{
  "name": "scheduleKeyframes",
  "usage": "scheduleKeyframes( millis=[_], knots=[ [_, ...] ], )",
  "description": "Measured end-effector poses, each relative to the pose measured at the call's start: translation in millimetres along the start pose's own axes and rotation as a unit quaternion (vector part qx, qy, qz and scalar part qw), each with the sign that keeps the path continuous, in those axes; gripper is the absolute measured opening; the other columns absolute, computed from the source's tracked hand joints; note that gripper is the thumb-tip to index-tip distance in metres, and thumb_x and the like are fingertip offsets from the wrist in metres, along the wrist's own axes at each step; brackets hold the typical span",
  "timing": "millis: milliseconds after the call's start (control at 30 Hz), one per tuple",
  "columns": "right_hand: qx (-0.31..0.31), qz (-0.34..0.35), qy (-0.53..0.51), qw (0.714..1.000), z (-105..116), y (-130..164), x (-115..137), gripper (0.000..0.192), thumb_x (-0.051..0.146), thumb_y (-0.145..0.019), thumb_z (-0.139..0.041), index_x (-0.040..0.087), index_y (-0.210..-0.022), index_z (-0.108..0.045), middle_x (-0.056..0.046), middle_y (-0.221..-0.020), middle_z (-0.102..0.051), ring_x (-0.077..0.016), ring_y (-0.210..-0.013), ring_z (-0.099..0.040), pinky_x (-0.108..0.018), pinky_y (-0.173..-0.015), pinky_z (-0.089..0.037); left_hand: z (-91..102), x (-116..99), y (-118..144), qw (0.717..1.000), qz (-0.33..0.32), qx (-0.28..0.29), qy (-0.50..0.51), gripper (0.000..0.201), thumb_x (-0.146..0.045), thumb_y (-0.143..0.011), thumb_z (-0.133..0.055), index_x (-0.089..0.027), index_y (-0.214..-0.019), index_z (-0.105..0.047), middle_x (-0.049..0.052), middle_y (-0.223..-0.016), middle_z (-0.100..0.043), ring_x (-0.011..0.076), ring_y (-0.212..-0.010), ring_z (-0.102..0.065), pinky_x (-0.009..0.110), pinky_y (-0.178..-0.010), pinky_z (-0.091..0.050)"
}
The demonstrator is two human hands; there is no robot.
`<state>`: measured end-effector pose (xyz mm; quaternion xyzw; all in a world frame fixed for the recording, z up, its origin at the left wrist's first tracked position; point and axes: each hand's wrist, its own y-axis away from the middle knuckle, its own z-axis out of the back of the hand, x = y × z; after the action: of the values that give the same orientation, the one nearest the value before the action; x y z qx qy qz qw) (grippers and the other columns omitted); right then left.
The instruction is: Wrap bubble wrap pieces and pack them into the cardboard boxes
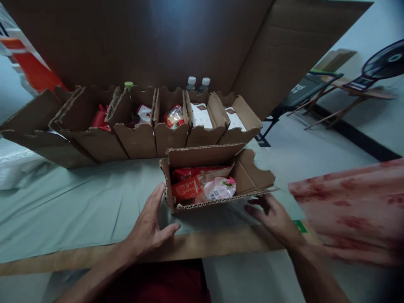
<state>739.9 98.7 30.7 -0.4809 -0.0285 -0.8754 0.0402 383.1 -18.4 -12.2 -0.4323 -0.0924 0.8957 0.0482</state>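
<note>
Both hands, left [148, 229] and right [273, 216], lay open beside the light, bendable cardboard box [208, 179], holding nothing; its side walls looked best to grip.

Tall cardboard sheet [151, 38] backs the cloth-covered table [63, 210]; folding chairs [303, 94] on pale floor [315, 147]; dim light.

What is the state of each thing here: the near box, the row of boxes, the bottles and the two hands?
Near box: open, holds snack packets.
Row of boxes: open, filled, side by side.
Bottles: upright, capped, behind the row.
Left hand: open, at the near box's left corner.
Right hand: open, at its right front edge.
</note>
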Motion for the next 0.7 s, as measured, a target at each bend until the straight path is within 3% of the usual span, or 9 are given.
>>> scheduleKeyframes(
  millis=[67,133,267,467,700],
  knots=[
    [0.027,-0.001,0.008,1.000,-22.9,-1.7,-12.8,0.042,0.051,-0.069,-0.076,0.023,-0.098,-0.068,-0.010,-0.097,-0.076,-0.0307,-0.089,-0.073,-0.045,-0.076,-0.060,-13.1,-4.8,-9.2,0.999,0.019,-0.004,0.025,0.083,-0.041,-0.086,-0.066,-0.023,-0.159,-0.031,0.018,-0.153,-0.050,0.0385,-0.136,-0.053,0.056,-0.108,-0.050],
    [0.014,0.017,0.010,1.000,-41.0,-2.4,-13.2,0.038,0.052,-0.072,-0.072,0.022,-0.093,-0.067,-0.009,-0.092,-0.076,-0.0296,-0.089,-0.071,-0.043,-0.077,-0.058,-20.4,-8.1,-15.9,0.998,0.036,-0.004,0.045,0.070,-0.038,-0.085,-0.063,-0.022,-0.151,-0.044,0.016,-0.137,-0.062,0.0362,-0.123,-0.061,0.052,-0.099,-0.055],
    [-0.005,0.031,0.007,0.999,-60.0,-4.5,-0.8,0.034,0.052,-0.078,-0.069,0.021,-0.094,-0.067,-0.008,-0.090,-0.076,-0.0272,-0.086,-0.070,-0.039,-0.075,-0.055,-13.9,-9.7,-26.9,0.996,0.062,-0.019,0.062,0.043,-0.031,-0.085,-0.059,-0.022,-0.126,-0.063,0.010,-0.108,-0.070,0.0306,-0.102,-0.066,0.044,-0.083,-0.058],
    [-0.037,0.038,0.008,0.999,-77.6,-30.3,14.3,0.035,0.052,-0.074,-0.071,0.022,-0.091,-0.063,-0.006,-0.082,-0.074,-0.0239,-0.074,-0.067,-0.035,-0.063,-0.052,9.3,4.8,-68.1,0.992,0.088,-0.028,0.085,0.036,-0.036,-0.083,-0.057,-0.018,-0.114,-0.065,0.007,-0.097,-0.069,0.0228,-0.087,-0.062,0.030,-0.066,-0.049],
    [-0.060,0.033,-0.008,0.998,-76.3,-44.6,6.5,0.036,0.049,-0.075,-0.069,0.022,-0.098,-0.061,-0.005,-0.083,-0.074,-0.0243,-0.074,-0.070,-0.034,-0.064,-0.053,-5.7,18.4,-92.8,0.991,0.091,-0.011,0.100,0.035,-0.038,-0.078,-0.059,-0.017,-0.106,-0.063,0.007,-0.096,-0.067,0.0194,-0.077,-0.058,0.029,-0.061,-0.047]
  ],
)
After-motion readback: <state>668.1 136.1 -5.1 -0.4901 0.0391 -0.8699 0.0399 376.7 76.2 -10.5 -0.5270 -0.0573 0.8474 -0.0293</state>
